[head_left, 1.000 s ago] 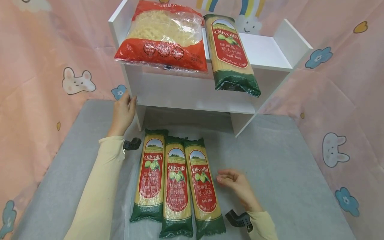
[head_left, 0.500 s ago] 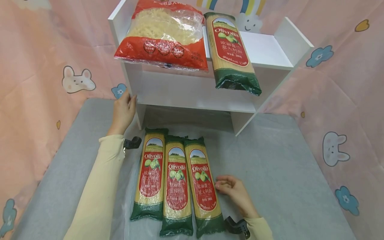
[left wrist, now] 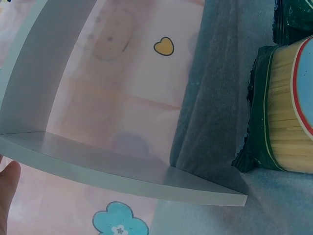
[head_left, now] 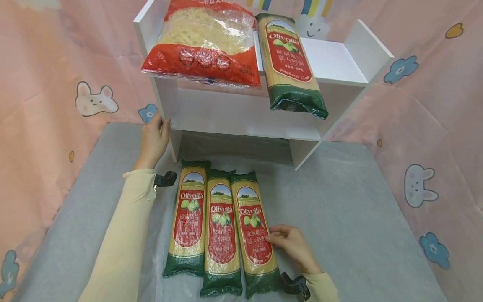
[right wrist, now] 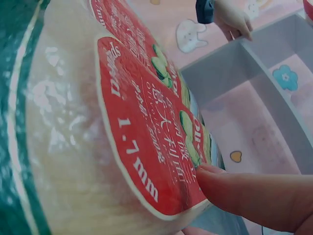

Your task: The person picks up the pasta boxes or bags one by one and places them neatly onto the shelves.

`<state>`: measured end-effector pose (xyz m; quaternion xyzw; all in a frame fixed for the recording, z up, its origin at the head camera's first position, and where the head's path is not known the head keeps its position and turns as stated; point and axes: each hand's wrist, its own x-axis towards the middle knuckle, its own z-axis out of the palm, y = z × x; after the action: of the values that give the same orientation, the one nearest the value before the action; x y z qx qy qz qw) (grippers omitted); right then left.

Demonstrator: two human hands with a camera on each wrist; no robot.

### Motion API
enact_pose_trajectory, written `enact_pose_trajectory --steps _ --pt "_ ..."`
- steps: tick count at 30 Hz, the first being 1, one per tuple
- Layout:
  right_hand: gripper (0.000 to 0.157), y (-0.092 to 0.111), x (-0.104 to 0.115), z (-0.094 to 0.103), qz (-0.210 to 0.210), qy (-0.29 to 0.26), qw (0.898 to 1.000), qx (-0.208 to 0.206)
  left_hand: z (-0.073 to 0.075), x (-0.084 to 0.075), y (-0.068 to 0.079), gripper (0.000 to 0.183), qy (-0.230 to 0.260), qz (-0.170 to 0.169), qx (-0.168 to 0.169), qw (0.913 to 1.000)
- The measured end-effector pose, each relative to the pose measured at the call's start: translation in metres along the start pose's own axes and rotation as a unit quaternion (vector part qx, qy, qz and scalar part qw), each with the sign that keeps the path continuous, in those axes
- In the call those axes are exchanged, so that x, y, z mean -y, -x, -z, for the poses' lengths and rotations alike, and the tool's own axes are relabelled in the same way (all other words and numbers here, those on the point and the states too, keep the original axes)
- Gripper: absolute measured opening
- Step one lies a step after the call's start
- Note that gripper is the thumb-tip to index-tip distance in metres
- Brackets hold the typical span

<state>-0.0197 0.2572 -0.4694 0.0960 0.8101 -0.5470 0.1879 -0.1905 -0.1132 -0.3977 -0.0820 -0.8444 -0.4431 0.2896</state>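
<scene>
In the head view, three green-and-gold spaghetti packets lie side by side on the table: a left packet [head_left: 187,218], a middle packet [head_left: 222,235] and a right packet [head_left: 256,235]. My right hand [head_left: 292,245] is at the right packet's right edge. Its thumb [right wrist: 244,193] rests on the label and a finger shows below the edge, pinching the packet. With my left hand [head_left: 152,138] I grip the left side panel of the white shelf [head_left: 245,115]. Only a bit of that hand appears in the left wrist view, beside the panel.
On the shelf's upper board lie a red-and-clear pasta bag [head_left: 205,46] and another spaghetti packet [head_left: 288,63], both jutting over the front edge. A grey cloth covers the table [head_left: 358,218]. Pink patterned curtain [head_left: 434,117] hangs around it.
My right hand has moved left and slightly down onto the right packet, its thumb now on the label. The left hand keeps its grip on the shelf, and the packets lie as before.
</scene>
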Motion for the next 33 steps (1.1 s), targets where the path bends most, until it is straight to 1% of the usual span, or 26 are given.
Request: enact_pose_trajectory --steps 3,7,11,18,22,27,33 --pt "0.037 0.0005 0.0004 -0.0014 0.006 0.020 1.000 0.010 0.0004 -0.0004 -0.0001 0.020 0.002 0.003 0.001 1.0000" --pt "0.037 0.0015 -0.0011 -0.0021 0.012 0.028 0.999 0.028 0.0005 -0.0003 -0.0005 0.019 0.005 0.006 0.002 1.0000" --pt "0.038 0.0029 -0.0020 -0.0034 0.008 0.019 0.999 0.037 0.0004 0.0000 -0.0008 0.020 0.006 0.005 0.003 1.0000" --pt "0.042 0.0070 0.0000 -0.0068 0.018 -0.010 0.998 0.054 0.0003 0.0002 -0.0007 0.020 0.007 0.007 -0.001 1.0000" --pt "0.042 0.0076 0.0013 -0.0079 0.015 -0.026 0.998 0.062 0.0001 0.0003 -0.0007 0.019 0.005 0.006 0.000 1.0000" --pt "0.041 0.0078 0.0030 -0.0087 0.011 -0.027 0.997 0.066 -0.0002 0.0012 -0.0009 0.020 0.011 0.009 0.002 0.9999" --pt "0.038 0.0071 0.0052 -0.0097 0.002 -0.016 0.998 0.056 -0.0009 0.0024 -0.0001 0.022 0.007 0.007 0.001 1.0000"
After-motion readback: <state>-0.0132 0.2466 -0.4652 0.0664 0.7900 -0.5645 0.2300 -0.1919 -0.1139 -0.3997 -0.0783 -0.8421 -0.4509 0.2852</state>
